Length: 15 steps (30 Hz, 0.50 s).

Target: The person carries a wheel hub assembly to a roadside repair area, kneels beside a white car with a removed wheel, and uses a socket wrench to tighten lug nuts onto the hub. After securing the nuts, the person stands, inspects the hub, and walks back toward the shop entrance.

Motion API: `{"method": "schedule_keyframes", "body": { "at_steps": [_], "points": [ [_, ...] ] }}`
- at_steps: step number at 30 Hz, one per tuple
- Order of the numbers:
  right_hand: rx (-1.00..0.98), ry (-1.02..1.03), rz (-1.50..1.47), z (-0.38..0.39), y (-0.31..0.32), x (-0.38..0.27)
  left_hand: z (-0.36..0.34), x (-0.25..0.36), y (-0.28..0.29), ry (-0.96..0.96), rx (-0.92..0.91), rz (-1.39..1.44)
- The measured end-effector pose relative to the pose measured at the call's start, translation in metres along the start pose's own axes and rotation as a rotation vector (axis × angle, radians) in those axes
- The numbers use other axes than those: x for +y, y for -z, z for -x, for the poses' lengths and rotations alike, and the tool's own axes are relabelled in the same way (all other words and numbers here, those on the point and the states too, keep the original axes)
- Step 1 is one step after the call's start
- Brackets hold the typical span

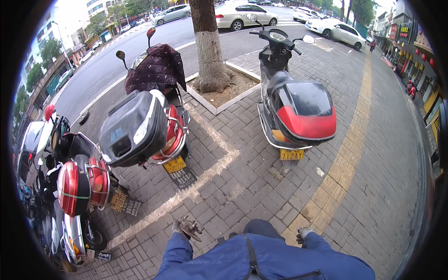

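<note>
My left hand (177,227), in a greyish glove, is closed on a brownish metal part with several short prongs (191,228). I hold it out at my left side, above the paving, and cannot tell its exact kind. On the other side hangs my right hand (304,233), also in a light grey glove. Its fingers are curled in, and whatever is inside them, if anything, is hidden. Both arms are in blue jacket sleeves, and neither hand touches a scooter.
A scooter with a black-and-red top box (305,112) stands ahead, next to a tree (207,56) in a square kerbed bed. Left of it are a scooter with a black box (133,128) and several more scooters. Yellow tactile paving (347,163) runs along the right.
</note>
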State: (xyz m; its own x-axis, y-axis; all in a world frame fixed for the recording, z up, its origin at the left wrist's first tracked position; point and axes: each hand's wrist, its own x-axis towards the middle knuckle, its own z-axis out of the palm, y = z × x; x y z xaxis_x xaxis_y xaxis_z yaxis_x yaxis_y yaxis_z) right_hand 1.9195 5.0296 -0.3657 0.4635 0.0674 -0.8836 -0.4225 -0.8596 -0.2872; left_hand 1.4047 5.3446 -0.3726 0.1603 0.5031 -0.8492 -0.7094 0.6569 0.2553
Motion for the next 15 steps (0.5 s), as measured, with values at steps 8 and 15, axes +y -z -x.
{"method": "schedule_keyframes", "body": {
  "at_steps": [8, 15],
  "points": [
    [-0.182, 0.152, 0.005, -0.058, -0.093, -0.233, -0.061, 0.051, -0.228, -0.113, -0.256, -0.118],
    [-0.385, 0.440, 0.133, -0.021, -0.197, -0.515, -0.115, 0.101, -0.382, -0.180, -0.492, -0.081]
  ]
}}
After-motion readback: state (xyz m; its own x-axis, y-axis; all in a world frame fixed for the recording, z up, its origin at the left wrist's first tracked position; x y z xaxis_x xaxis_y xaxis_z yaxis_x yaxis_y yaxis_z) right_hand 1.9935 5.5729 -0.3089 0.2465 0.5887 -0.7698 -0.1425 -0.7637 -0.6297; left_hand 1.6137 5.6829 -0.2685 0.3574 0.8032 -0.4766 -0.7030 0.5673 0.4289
